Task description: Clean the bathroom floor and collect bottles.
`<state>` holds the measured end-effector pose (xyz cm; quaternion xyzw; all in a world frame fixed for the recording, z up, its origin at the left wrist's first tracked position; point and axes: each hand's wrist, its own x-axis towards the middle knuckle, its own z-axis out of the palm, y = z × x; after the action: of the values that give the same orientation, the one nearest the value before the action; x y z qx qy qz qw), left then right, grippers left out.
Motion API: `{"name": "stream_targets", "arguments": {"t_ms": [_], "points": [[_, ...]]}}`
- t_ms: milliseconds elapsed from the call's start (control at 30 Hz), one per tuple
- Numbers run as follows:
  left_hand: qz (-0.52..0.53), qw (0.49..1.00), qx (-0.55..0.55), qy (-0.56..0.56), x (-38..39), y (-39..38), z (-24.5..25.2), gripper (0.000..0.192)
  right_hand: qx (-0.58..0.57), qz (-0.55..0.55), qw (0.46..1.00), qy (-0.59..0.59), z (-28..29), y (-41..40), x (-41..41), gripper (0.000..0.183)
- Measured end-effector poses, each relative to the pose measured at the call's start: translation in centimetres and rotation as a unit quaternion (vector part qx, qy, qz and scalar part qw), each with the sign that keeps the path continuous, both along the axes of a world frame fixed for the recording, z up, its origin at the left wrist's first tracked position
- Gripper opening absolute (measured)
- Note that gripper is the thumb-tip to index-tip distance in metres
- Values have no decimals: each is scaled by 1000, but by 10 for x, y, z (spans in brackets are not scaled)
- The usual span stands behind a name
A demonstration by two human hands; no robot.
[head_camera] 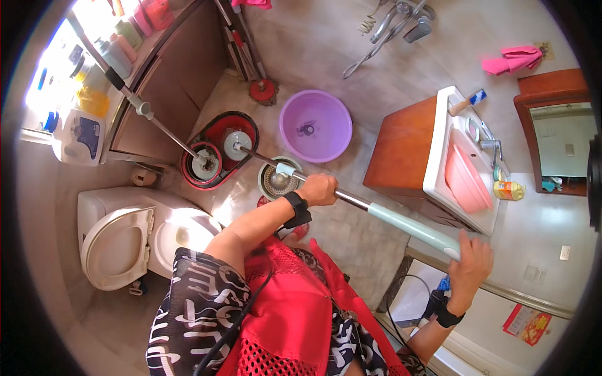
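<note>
My left hand (318, 189) is closed around the metal shaft of a spin mop (414, 228) with a pale green grip. At the grip's far end, my right hand (470, 258) rests with its fingers against the tip; whether it grasps it is unclear. The mop's round head (238, 144) is in a red and black spin-mop bucket (254, 124). Another metal mop handle (171, 136) slants from the upper left into the bucket's spinner basket (218, 157). A purple basin (324, 103) with a little dark matter inside lies on the floor beside the bucket.
An open toilet (164, 235) is at left, below a ledge of bottles (115, 56). A wooden washbasin cabinet (400, 145) at right holds a pink basin (463, 181). A floor drain strainer (277, 181) is near my feet. Upright mops (261, 89) lean at the back wall.
</note>
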<state>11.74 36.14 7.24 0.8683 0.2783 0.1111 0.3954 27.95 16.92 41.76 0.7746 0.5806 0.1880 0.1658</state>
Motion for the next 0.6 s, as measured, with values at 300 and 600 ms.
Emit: {"name": "stream_targets", "arguments": {"t_ms": [300,600], "points": [[-9,995,-20,93,-56,35,-115,18,-42,64,996,55,-84,42,-36,28],[-164,971,-51,166,-33,35,-71,27,-49,-54,983,166,-64,9,-23,31]]}}
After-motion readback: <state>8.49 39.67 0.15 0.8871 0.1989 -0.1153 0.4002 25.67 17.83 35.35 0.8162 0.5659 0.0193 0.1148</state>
